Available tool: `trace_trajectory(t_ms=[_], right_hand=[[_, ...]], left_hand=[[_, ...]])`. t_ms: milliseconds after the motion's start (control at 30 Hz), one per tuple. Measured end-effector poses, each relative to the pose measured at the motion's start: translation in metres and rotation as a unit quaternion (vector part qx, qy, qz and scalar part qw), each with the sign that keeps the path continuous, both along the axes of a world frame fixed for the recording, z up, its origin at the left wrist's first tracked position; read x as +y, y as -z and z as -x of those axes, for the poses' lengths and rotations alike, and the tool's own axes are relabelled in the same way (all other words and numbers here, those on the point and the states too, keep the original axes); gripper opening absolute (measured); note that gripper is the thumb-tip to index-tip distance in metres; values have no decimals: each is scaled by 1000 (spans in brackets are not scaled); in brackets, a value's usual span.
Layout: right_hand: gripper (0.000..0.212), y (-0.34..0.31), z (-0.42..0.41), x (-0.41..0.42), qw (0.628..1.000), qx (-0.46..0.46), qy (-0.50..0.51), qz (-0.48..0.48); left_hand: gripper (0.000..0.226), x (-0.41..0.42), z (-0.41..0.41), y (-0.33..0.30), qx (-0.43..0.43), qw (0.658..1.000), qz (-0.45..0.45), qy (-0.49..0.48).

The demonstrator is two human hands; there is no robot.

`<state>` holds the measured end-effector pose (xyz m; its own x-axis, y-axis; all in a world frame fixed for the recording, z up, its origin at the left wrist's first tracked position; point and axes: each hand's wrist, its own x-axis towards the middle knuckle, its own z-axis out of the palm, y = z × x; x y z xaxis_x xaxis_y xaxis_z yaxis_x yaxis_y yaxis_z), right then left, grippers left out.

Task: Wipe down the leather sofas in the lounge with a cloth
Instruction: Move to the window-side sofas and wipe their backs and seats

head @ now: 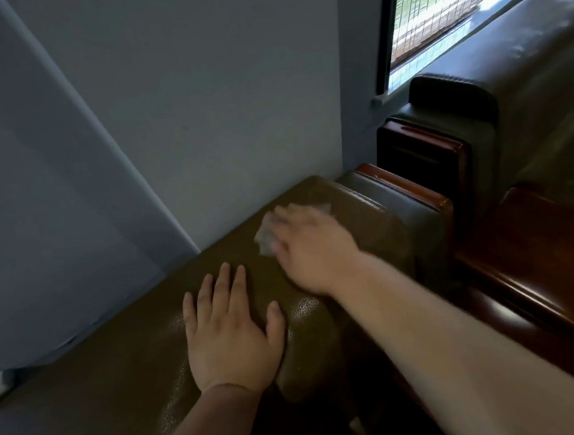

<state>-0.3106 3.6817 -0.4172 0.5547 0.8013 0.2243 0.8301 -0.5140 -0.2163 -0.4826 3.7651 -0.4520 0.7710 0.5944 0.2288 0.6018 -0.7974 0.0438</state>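
The top of a brown leather sofa back (pixel 123 333) runs along a grey wall. My left hand (pixel 231 331) rests flat on it with straight, spread fingers. Further along, near the sofa's end, my right hand (pixel 310 246) presses a small pale cloth (pixel 265 234) onto the leather. The hand is motion-blurred and covers most of the cloth; only its left edge and a bit beyond the fingers show.
The grey wall (pixel 201 104) stands right behind the sofa back. A second, darker leather sofa (pixel 525 71) with red-brown wooden arm trim (pixel 421 158) sits at the right, under a window (pixel 434 6). A polished wooden armrest (pixel 540 266) lies at the right.
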Motion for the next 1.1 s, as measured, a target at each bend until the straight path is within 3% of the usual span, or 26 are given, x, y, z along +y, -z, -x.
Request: trace_trajectory(t_ms=[67,167,267,333,400,467,533,600,633,733,767,900,967,1033,1100], right_hand=[[51,24,45,-36,998,1,-50,-48],[50,57,32,-89,990,-9,62,-128],[51,70,16,-100,916,126,270,-268],[57,76,51,-78,865,184,327,-333],[63,94,107,-59,873,174,290,-351],[68,116,153,-58,911,145,209,-324],[68,130,133,-75,934,114,168,-293],[65,126,82,-95,930,124,197,-286],[65,121,55,-104,907,165,241,-304],[65,127,35,-109,793,310,363,-380],[67,134,60,-100,793,311,359,-381],[79,172,204,-58,872,287,232,-321],[80,176,184,-59,870,301,258,-294],[69,158,123,-70,832,303,319,-337],[64,143,61,-90,740,363,395,-406]], left_hand=[[77,1,0,1,4,1000,-1,2],[76,1,0,0,5,1000,1,2],[74,-2,1,-3,5,1000,1,7],[74,-4,1,-5,4,1000,3,10],[75,-4,1,-6,9,1000,2,14],[75,-4,2,-6,11,1000,-3,19],[75,-4,2,-5,-2,1000,-3,24],[74,-4,2,-4,-6,1000,-6,28],[73,-4,2,-4,-8,999,-8,33],[73,-5,4,-3,-17,999,-11,42],[72,-5,4,-2,-22,999,-11,45],[65,-8,5,0,-50,993,-27,101],[64,-6,7,2,-51,980,-54,186],[68,-2,8,4,-15,956,-87,280],[74,0,6,5,25,937,-109,331]])
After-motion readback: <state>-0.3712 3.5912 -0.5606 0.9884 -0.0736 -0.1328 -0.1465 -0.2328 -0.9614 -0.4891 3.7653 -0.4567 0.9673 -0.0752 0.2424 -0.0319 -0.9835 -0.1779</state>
